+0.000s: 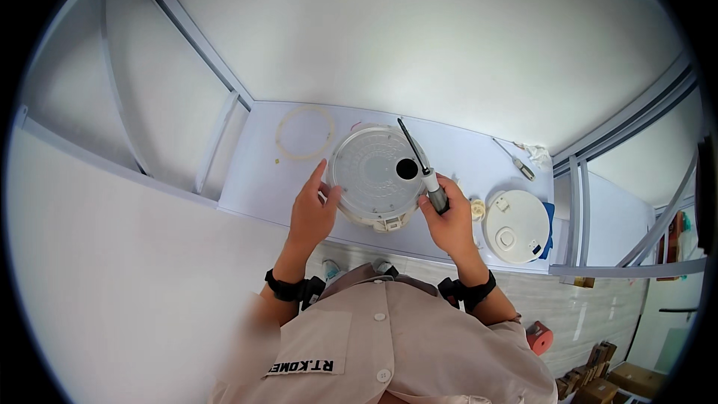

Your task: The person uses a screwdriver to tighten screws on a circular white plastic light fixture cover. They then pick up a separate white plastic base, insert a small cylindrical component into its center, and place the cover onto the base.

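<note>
Gripping a screwdriver (426, 172) in clamped fingers, the right hand (449, 221) works beside the round lid (374, 172) while the left hand (313, 209) steadies its rim with spread fingers.

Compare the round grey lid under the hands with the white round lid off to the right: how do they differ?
The grey lid is ribbed, with a dark round hole near one edge; the white lid is smooth, with small raised fittings. The grey lid looks larger than the white lid. The left hand touches the grey lid's rim and the right hand holds a screwdriver over it; the white lid lies untouched. Both are round and lie flat on the table.
</note>
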`<state>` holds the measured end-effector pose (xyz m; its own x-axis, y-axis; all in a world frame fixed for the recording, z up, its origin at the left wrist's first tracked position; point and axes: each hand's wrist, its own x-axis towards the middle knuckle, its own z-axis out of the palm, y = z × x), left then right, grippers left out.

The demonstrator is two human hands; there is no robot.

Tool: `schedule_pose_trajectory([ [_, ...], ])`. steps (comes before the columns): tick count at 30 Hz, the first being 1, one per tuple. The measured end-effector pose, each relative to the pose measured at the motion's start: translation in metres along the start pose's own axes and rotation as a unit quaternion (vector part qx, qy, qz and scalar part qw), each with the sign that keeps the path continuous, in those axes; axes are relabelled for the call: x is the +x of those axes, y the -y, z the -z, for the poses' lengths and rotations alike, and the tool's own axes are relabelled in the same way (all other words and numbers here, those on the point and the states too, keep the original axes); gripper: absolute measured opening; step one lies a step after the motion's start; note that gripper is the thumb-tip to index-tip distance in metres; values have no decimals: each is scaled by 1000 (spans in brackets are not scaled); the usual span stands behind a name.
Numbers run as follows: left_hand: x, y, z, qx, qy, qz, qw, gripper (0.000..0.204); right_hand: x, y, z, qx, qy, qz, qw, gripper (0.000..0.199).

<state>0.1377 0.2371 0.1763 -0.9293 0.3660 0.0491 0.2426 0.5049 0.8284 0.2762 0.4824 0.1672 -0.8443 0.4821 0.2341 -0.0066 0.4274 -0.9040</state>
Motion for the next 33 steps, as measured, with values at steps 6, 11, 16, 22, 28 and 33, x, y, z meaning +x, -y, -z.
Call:
schedule_pose_trajectory([
  [6, -8, 3, -3, 0, 0, -23, 1000, 61, 7, -10, -2, -14, 13, 18, 1000, 37],
  [11, -13, 3, -3, 9, -16, -37, 999, 62, 14, -11, -2, -29, 19, 45, 998, 37],
  [16, -17, 1, 0, 39, -24, -60, 997, 62, 21, -9, -2, -25, 29, 29, 999, 38],
  [22, -17, -5, 3, 82, -32, -80, 993, 61, 25, 3, 2, -23, 48, -34, 998, 41],
  [28, -17, -3, 1, 72, -23, -70, 995, 63, 27, -8, -1, -60, 32, 24, 997, 41],
  [33, -17, -5, 2, 96, -18, -74, 992, 64, 28, -10, -1, -58, 35, 25, 997, 40],
])
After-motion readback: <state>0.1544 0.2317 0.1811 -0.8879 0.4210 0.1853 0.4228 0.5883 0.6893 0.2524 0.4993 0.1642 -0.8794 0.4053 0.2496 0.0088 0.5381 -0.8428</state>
